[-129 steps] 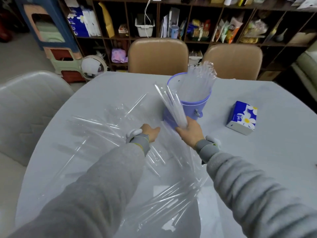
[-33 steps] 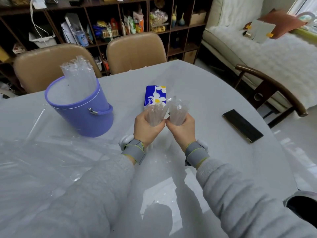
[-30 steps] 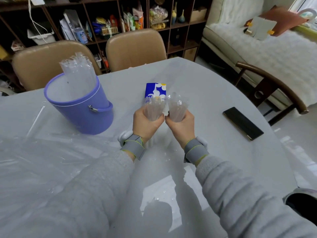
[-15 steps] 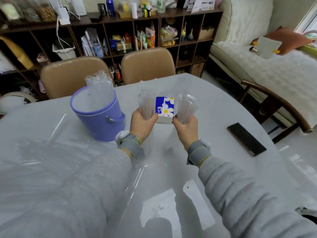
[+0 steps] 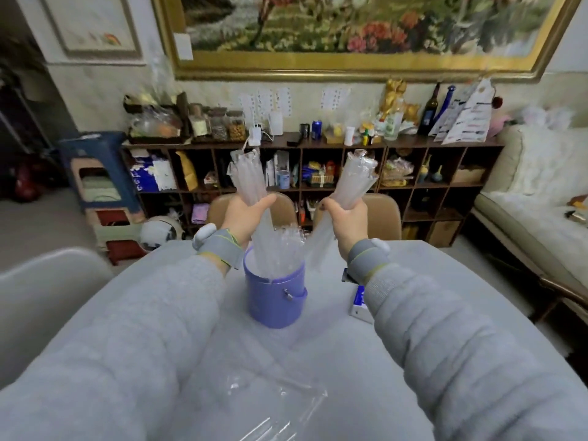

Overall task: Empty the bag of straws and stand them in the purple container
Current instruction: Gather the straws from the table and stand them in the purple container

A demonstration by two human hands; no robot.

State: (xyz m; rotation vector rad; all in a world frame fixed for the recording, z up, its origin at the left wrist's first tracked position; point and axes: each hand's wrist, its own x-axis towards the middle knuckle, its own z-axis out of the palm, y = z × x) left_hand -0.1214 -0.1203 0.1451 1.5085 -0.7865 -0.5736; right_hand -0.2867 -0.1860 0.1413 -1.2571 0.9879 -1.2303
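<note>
Purple container (image 5: 275, 294) mid-desk (image 5: 334, 361), already holding upright straws (image 5: 280, 249). Left hand (image 5: 243, 214) and right hand (image 5: 346, 218) each clench a straw bundle above it, angled for dropping in. Empty bag (image 5: 273, 405) lies nearer.

Both hands went up and apart since half a second ago: left hand (image 5: 246, 214) and right hand (image 5: 345, 222) now grip their straw bundles (image 5: 249, 176) above the purple container (image 5: 275, 297).

The straws (image 5: 280, 249) are clear glossy plastic. The purple container (image 5: 275, 300) looks smooth, and the sleeves (image 5: 445, 338) are soft grey fleece.
</note>
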